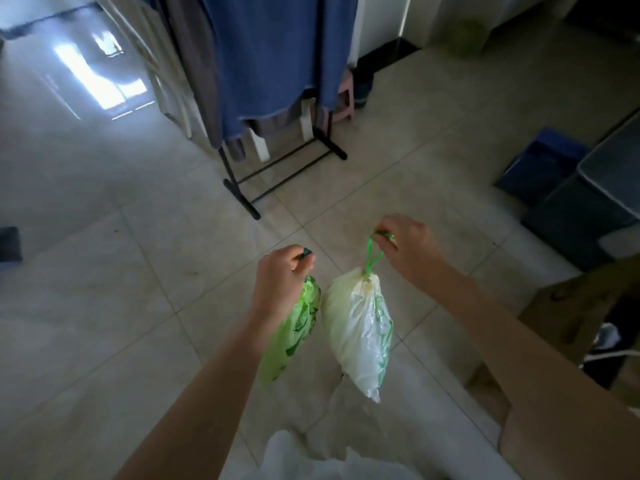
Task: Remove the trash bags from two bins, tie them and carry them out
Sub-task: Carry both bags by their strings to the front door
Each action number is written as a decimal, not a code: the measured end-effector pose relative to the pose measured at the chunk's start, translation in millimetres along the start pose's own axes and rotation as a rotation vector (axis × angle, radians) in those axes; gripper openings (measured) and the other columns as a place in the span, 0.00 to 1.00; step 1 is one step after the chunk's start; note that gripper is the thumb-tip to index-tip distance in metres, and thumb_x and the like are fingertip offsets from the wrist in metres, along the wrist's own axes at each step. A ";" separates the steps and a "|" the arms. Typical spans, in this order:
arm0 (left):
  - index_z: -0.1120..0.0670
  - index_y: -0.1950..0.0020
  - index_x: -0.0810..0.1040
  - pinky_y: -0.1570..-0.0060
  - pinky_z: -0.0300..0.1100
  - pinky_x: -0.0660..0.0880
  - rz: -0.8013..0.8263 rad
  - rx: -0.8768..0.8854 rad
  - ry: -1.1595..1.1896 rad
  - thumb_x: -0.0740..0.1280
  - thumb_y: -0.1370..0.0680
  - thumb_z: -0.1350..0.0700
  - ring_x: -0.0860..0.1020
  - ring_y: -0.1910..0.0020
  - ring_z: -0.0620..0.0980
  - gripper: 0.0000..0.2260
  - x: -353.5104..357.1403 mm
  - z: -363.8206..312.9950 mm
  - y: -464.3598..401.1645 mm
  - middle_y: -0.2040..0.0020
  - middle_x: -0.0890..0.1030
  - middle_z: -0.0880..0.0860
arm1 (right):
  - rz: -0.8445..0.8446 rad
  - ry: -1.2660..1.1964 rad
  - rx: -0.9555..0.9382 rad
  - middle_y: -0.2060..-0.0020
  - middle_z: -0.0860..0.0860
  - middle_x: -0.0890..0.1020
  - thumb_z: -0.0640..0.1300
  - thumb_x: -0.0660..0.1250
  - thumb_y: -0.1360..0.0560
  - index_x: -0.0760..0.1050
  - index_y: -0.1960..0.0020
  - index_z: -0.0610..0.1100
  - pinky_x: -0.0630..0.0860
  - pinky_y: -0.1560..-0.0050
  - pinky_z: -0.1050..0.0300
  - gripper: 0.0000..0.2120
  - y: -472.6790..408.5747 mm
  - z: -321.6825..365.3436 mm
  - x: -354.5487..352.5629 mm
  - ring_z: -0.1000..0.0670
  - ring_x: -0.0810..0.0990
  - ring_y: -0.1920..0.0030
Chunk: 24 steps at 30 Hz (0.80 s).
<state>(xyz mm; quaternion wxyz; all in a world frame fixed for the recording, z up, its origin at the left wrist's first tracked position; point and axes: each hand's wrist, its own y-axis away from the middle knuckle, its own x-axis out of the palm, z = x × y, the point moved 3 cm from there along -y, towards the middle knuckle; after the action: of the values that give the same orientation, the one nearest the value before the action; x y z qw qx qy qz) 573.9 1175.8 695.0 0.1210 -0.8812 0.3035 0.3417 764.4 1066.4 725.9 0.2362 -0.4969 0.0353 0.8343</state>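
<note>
Two tied trash bags hang in front of me above the tiled floor. My left hand (282,277) is shut on the drawstring of a green trash bag (294,329), which hangs partly behind my left wrist. My right hand (405,245) grips the green drawstring loop (372,252) of a white trash bag (360,332) with green print. The two bags hang side by side, nearly touching, with their mouths cinched closed.
A black clothes rack (277,168) with blue and grey garments stands ahead on the tiled floor (104,306). A dark grey bin (588,209) and a blue container (540,164) sit at the right. A brown cardboard box (581,306) is near my right arm.
</note>
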 end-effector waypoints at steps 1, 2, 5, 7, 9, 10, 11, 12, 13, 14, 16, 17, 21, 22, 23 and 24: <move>0.58 0.56 0.82 0.61 0.35 0.79 -0.004 0.014 0.000 0.67 0.22 0.54 0.81 0.64 0.40 0.09 5.8 -7.3 -20.7 0.60 0.86 0.50 | -0.009 -0.001 -0.009 0.64 0.41 0.80 0.35 0.68 0.29 0.76 0.60 0.36 0.64 0.61 0.60 0.03 -15.6 -10.2 -4.8 0.41 0.78 0.62; 0.58 0.55 0.82 0.61 0.33 0.78 -0.011 0.018 0.005 0.67 0.22 0.54 0.81 0.64 0.39 0.09 11.4 -14.2 -40.6 0.60 0.86 0.51 | -0.009 -0.002 -0.015 0.63 0.41 0.80 0.36 0.68 0.29 0.76 0.60 0.36 0.64 0.60 0.60 0.03 -30.7 -20.4 -9.9 0.41 0.78 0.62; 0.58 0.55 0.82 0.64 0.23 0.73 -0.032 0.021 -0.004 0.67 0.22 0.55 0.79 0.65 0.37 0.08 26.3 -39.2 -100.4 0.60 0.85 0.50 | -0.009 -0.015 -0.017 0.62 0.40 0.80 0.36 0.67 0.28 0.77 0.58 0.35 0.66 0.60 0.60 0.03 -74.5 -53.1 -28.4 0.42 0.78 0.61; 0.58 0.55 0.83 0.65 0.23 0.72 -0.026 0.023 -0.009 0.66 0.22 0.54 0.79 0.65 0.37 0.09 38.3 -55.2 -140.8 0.59 0.85 0.49 | -0.013 -0.024 -0.013 0.62 0.41 0.80 0.36 0.67 0.27 0.78 0.57 0.35 0.68 0.58 0.60 0.03 -103.1 -77.7 -40.8 0.43 0.78 0.61; 0.58 0.56 0.83 0.64 0.26 0.74 -0.018 0.046 -0.003 0.67 0.22 0.55 0.81 0.64 0.40 0.09 51.7 -70.3 -181.2 0.60 0.85 0.49 | -0.028 -0.029 -0.010 0.61 0.42 0.80 0.36 0.66 0.27 0.78 0.57 0.36 0.67 0.59 0.62 0.03 -132.9 -102.8 -51.8 0.45 0.77 0.61; 0.58 0.58 0.82 0.63 0.28 0.74 -0.008 0.058 0.003 0.67 0.23 0.55 0.81 0.64 0.41 0.08 59.1 -76.9 -201.6 0.60 0.85 0.49 | -0.039 -0.030 0.001 0.61 0.42 0.80 0.36 0.66 0.27 0.78 0.57 0.36 0.65 0.59 0.64 0.03 -147.4 -115.9 -56.9 0.45 0.77 0.61; 0.58 0.58 0.82 0.64 0.27 0.73 0.008 0.072 0.004 0.67 0.23 0.56 0.81 0.64 0.42 0.08 66.7 -83.6 -221.7 0.61 0.85 0.49 | -0.046 -0.029 0.017 0.61 0.43 0.80 0.36 0.66 0.26 0.78 0.56 0.37 0.64 0.59 0.65 0.04 -161.6 -128.8 -61.4 0.47 0.76 0.61; 0.58 0.58 0.82 0.64 0.25 0.72 0.022 0.090 0.003 0.67 0.23 0.56 0.81 0.64 0.42 0.08 74.7 -90.1 -242.0 0.61 0.85 0.50 | -0.049 -0.029 0.031 0.61 0.43 0.80 0.37 0.65 0.26 0.78 0.56 0.37 0.64 0.59 0.65 0.04 -175.5 -141.3 -65.2 0.47 0.76 0.61; 0.58 0.58 0.82 0.65 0.24 0.71 0.036 0.107 0.005 0.68 0.23 0.57 0.81 0.65 0.43 0.07 83.4 -96.1 -263.2 0.61 0.85 0.51 | -0.051 -0.023 0.044 0.61 0.43 0.80 0.37 0.65 0.26 0.78 0.56 0.37 0.65 0.59 0.65 0.04 -189.6 -154.1 -68.4 0.47 0.76 0.61; 0.58 0.58 0.82 0.64 0.24 0.70 0.051 0.123 0.012 0.68 0.23 0.57 0.80 0.65 0.43 0.07 92.4 -101.8 -285.5 0.62 0.85 0.51 | -0.057 -0.014 0.057 0.61 0.43 0.80 0.36 0.65 0.26 0.78 0.56 0.37 0.65 0.59 0.65 0.03 -204.0 -167.9 -71.4 0.47 0.76 0.62; 0.58 0.59 0.82 0.62 0.30 0.73 0.084 0.157 0.018 0.68 0.23 0.57 0.81 0.65 0.45 0.07 111.0 -114.3 -330.8 0.62 0.85 0.52 | -0.069 0.004 0.094 0.63 0.43 0.80 0.35 0.66 0.27 0.78 0.58 0.37 0.64 0.61 0.67 0.03 -233.3 -197.3 -77.7 0.46 0.77 0.63; 0.58 0.59 0.82 0.61 0.34 0.74 0.103 0.172 0.016 0.68 0.23 0.57 0.81 0.65 0.46 0.08 120.6 -122.0 -353.6 0.62 0.85 0.52 | -0.074 0.009 0.113 0.63 0.43 0.80 0.34 0.66 0.28 0.78 0.59 0.36 0.64 0.61 0.67 0.03 -248.4 -212.6 -81.3 0.45 0.77 0.64; 0.57 0.62 0.80 0.64 0.30 0.69 0.185 0.242 0.012 0.67 0.23 0.57 0.78 0.67 0.44 0.09 164.0 -154.8 -446.1 0.64 0.84 0.51 | -0.098 0.066 0.219 0.61 0.42 0.81 0.34 0.66 0.27 0.79 0.57 0.37 0.68 0.59 0.62 0.03 -307.7 -275.1 -100.3 0.44 0.78 0.62; 0.58 0.63 0.80 0.66 0.29 0.67 0.208 0.256 0.009 0.67 0.24 0.57 0.78 0.68 0.45 0.10 175.4 -164.0 -467.7 0.65 0.84 0.51 | -0.111 0.081 0.250 0.61 0.42 0.81 0.34 0.66 0.27 0.79 0.57 0.37 0.66 0.59 0.63 0.03 -321.0 -289.8 -107.3 0.45 0.77 0.62; 0.58 0.63 0.80 0.67 0.30 0.67 0.236 0.265 0.006 0.67 0.24 0.56 0.78 0.69 0.46 0.10 186.3 -173.6 -488.4 0.66 0.84 0.51 | -0.123 0.094 0.278 0.61 0.42 0.80 0.34 0.65 0.26 0.78 0.57 0.37 0.64 0.59 0.65 0.03 -334.2 -304.0 -114.7 0.46 0.76 0.62; 0.58 0.64 0.79 0.67 0.32 0.67 0.266 0.276 0.005 0.67 0.24 0.56 0.78 0.69 0.47 0.10 196.8 -183.1 -508.9 0.67 0.83 0.51 | -0.132 0.100 0.303 0.61 0.42 0.80 0.34 0.66 0.26 0.78 0.57 0.36 0.63 0.60 0.67 0.03 -347.6 -318.2 -122.0 0.46 0.76 0.63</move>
<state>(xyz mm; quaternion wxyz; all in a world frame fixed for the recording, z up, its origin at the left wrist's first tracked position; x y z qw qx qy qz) 1099.6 1410.0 700.0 0.1937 -0.8091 0.4618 0.3075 1220.2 1237.1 730.0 0.3608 -0.4978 0.1399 0.7762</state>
